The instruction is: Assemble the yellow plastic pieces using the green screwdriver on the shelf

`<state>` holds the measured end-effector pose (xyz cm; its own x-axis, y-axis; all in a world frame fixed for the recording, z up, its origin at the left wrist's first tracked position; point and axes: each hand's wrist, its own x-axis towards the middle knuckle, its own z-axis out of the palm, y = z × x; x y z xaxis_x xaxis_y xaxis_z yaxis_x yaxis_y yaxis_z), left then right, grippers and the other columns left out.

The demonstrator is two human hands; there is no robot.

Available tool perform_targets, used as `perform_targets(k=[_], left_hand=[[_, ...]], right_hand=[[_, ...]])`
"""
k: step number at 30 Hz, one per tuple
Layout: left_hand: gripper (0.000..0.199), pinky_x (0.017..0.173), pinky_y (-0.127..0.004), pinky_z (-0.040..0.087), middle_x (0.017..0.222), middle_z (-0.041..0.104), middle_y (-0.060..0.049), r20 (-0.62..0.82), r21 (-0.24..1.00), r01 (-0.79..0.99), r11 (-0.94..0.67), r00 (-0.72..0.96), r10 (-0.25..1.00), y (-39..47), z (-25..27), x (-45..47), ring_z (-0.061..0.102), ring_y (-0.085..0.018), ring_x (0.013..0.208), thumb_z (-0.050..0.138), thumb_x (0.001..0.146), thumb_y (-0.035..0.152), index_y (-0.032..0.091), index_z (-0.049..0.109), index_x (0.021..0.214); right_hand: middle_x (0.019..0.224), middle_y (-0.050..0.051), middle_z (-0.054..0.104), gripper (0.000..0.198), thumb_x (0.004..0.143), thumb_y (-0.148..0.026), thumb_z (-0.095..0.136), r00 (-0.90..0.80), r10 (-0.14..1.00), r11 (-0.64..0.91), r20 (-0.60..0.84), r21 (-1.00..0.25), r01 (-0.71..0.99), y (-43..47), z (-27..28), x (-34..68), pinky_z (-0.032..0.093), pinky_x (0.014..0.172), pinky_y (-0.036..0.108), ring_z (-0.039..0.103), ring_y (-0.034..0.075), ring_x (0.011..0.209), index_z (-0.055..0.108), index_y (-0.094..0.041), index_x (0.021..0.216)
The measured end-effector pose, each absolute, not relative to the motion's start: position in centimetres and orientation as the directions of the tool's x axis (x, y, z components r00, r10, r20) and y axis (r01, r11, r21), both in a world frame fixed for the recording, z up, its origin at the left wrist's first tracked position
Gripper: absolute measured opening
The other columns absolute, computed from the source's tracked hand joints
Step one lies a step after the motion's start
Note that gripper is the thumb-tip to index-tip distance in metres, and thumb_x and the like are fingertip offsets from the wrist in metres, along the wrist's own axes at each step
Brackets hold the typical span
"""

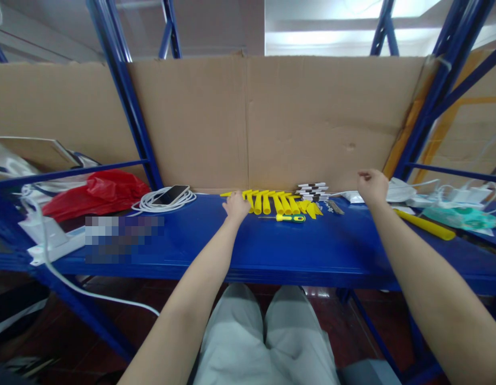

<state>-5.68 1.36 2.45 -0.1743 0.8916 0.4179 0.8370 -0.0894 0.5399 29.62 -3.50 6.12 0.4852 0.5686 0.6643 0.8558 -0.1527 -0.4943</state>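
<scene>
My left hand (237,207) reaches to the left end of a row of yellow plastic handles (279,205). Its fingers are curled over the leftmost yellow handle (225,194), whose tip sticks out beyond them; the rest is covered. My right hand (373,187) is raised at the right, beside a white plastic bag (400,192). Its fingers are curled in, and whatever they may hold is hidden. A yellow-green screwdriver (290,218) lies in front of the row. Small yellow pointed pieces (311,208) and a stack of white-and-dark pieces (312,191) lie at the row's right end.
Tall cardboard (200,123) backs the blue shelf (272,251). Leftward are a phone (172,195) on a coiled white cable (141,205), a red plastic bag (107,190) and a white power strip (57,250). A yellow bar (426,224) and a green bag (460,217) lie rightward.
</scene>
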Motion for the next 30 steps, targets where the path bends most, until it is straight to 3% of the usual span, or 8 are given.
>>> perform_targets(k=[4, 6, 9, 13, 25, 30], left_hand=[[0.028, 0.097, -0.05, 0.041, 0.126, 0.061, -0.016, 0.356, 0.662, 0.749, 0.01, -0.327, 0.875, 2.1, 1.6, -7.3, 0.054, -0.034, 0.121, 0.054, 0.082, 0.02, 0.022, 0.061, 0.11], [0.029, 0.097, -0.05, 0.04, 0.125, 0.061, -0.018, 0.287, 0.711, 0.7, 0.065, -0.374, 0.882, 2.6, 1.2, -7.7, 0.053, -0.035, 0.122, 0.059, 0.08, 0.024, 0.021, 0.06, 0.109], [0.035, 0.094, -0.044, 0.044, 0.119, 0.065, -0.018, 0.194, 0.776, 0.625, 0.086, -0.366, 0.91, 3.4, 0.6, -8.0, 0.055, -0.033, 0.12, 0.07, 0.073, 0.028, 0.022, 0.059, 0.106], [0.043, 0.093, -0.038, 0.046, 0.122, 0.063, -0.022, 0.188, 0.749, 0.656, 0.093, -0.345, 0.92, 3.9, 0.1, -8.3, 0.057, -0.033, 0.12, 0.073, 0.071, 0.028, 0.018, 0.056, 0.109], [0.041, 0.093, -0.04, 0.047, 0.117, 0.065, -0.023, 0.223, 0.743, 0.667, 0.059, -0.329, 0.918, 4.3, 0.0, -9.1, 0.058, -0.035, 0.118, 0.074, 0.07, 0.022, 0.017, 0.059, 0.108], [0.05, 0.094, -0.04, 0.046, 0.12, 0.064, -0.024, 0.206, 0.716, 0.691, 0.1, -0.346, 0.915, 4.0, 0.5, -9.1, 0.057, -0.035, 0.119, 0.069, 0.074, 0.022, 0.013, 0.055, 0.121]], right_hand=[[0.108, 0.017, 0.066, 0.04, 0.082, -0.013, 0.036, 0.561, 0.45, 0.002, 0.694, -0.63, 0.777, -1.7, 5.1, 27.9, 0.045, 0.087, 0.033, 0.061, 0.023, 0.095, 0.065, -0.008, 0.11], [0.106, 0.017, 0.067, 0.039, 0.082, -0.013, 0.038, 0.555, 0.499, -0.002, 0.665, -0.64, 0.769, -1.3, 3.6, 27.5, 0.046, 0.086, 0.033, 0.062, 0.023, 0.093, 0.065, -0.007, 0.11], [0.103, 0.016, 0.069, 0.034, 0.079, -0.015, 0.046, 0.438, 0.679, -0.064, 0.589, -0.547, 0.834, -1.1, 1.7, 27.5, 0.047, 0.086, 0.034, 0.063, 0.024, 0.093, 0.068, -0.01, 0.104], [0.099, 0.015, 0.071, 0.034, 0.075, -0.013, 0.051, 0.389, 0.775, -0.135, 0.498, -0.471, 0.872, -1.0, 0.8, 28.1, 0.048, 0.084, 0.033, 0.065, 0.025, 0.093, 0.07, -0.011, 0.102], [0.099, 0.012, 0.072, 0.035, 0.074, -0.011, 0.053, 0.403, 0.782, -0.148, 0.475, -0.487, 0.861, -1.3, 1.0, 27.0, 0.049, 0.083, 0.03, 0.066, 0.023, 0.095, 0.072, -0.014, 0.103], [0.102, 0.014, 0.071, 0.036, 0.076, -0.012, 0.052, 0.412, 0.792, -0.159, 0.451, -0.499, 0.852, -1.5, 1.1, 26.8, 0.048, 0.085, 0.031, 0.065, 0.024, 0.096, 0.071, -0.012, 0.107]])
